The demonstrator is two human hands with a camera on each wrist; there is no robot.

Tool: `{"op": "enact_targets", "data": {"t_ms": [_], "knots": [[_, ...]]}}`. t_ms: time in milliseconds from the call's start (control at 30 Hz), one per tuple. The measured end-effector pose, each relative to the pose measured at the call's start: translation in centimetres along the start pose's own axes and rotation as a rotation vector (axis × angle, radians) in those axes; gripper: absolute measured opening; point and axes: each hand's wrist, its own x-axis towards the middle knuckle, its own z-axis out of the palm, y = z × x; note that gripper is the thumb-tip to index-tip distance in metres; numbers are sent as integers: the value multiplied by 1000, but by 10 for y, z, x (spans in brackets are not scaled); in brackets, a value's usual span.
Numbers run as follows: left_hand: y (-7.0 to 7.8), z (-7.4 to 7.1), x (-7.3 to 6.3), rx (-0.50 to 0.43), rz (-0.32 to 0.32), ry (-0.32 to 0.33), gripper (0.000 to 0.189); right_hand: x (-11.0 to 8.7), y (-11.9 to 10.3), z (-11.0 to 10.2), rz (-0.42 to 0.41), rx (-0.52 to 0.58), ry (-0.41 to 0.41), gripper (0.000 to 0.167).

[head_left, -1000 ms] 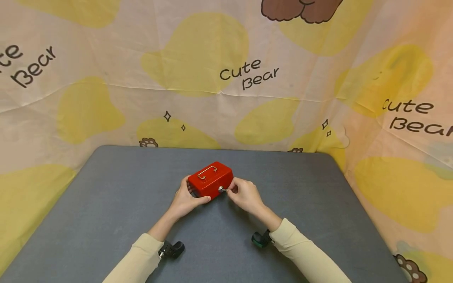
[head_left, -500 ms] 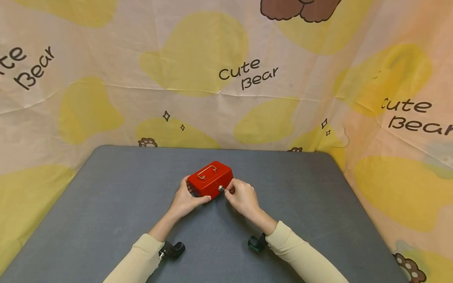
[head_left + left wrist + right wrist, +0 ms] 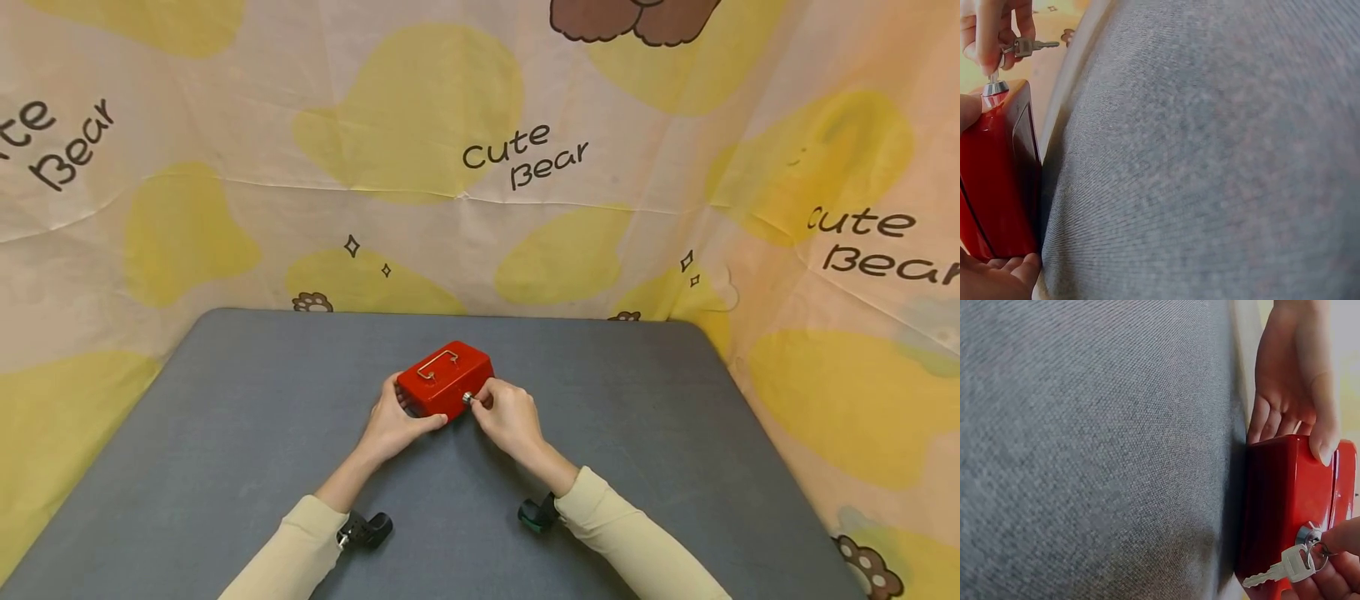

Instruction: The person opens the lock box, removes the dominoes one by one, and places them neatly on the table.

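Note:
A small red cash box [image 3: 446,379] with a wire handle on its lid sits on the grey table, lid closed. My left hand [image 3: 392,423] grips its left end, thumb on the front face and fingers behind. On the front is a round silver lock [image 3: 1309,534]. My right hand [image 3: 510,415] pinches a key [image 3: 994,76] at this lock, the key's head largely covered by the fingertips. How deep the key sits I cannot tell. A spare key [image 3: 1297,562] hangs from the same ring [image 3: 1319,556], outside the pinch.
The grey table [image 3: 247,433] extends around the box on all sides. A patterned cloth [image 3: 420,117] hangs behind its far edge and along both sides. Black wrist cameras [image 3: 365,530] jut inward beneath both forearms.
My right hand and forearm have shifted slightly left, bringing the fingertips closer to the lock, so less of the key shows between them. My left hand and the box have stayed put.

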Motion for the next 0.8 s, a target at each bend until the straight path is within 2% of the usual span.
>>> {"op": "enact_targets", "data": {"t_ms": [667, 800], "knots": [[-3, 1, 3, 28, 18, 22, 95, 3, 1, 6, -2, 1, 34, 19], [-2, 1, 4, 34, 1, 14, 95, 3, 2, 7, -5, -5, 32, 17]]}}
